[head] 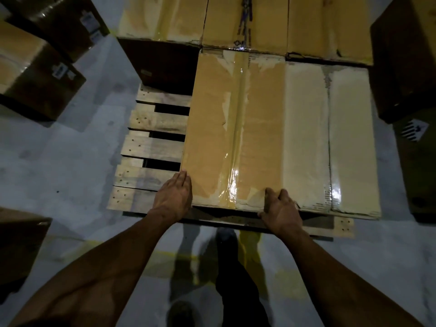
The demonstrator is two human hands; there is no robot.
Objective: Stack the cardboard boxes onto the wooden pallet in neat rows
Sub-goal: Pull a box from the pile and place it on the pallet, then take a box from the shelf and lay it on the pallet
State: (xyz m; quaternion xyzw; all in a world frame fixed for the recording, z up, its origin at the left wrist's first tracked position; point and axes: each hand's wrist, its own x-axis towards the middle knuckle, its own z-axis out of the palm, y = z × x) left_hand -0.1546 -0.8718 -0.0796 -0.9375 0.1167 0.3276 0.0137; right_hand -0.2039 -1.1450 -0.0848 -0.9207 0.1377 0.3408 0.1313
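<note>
Two bare hands on a brown taped cardboard box (233,128) set on the wooden pallet (151,147), seen from the head camera. Left hand (173,197) flat against the box's near left corner, fingers straight. Right hand (282,208) at the near right edge, fingers curled over the top rim. Touching its right side, a paler box (330,138); behind, a row of three boxes (245,22). Bare pallet slats to the left. More boxes (35,69) on the grey floor (59,166) at far left.
</note>
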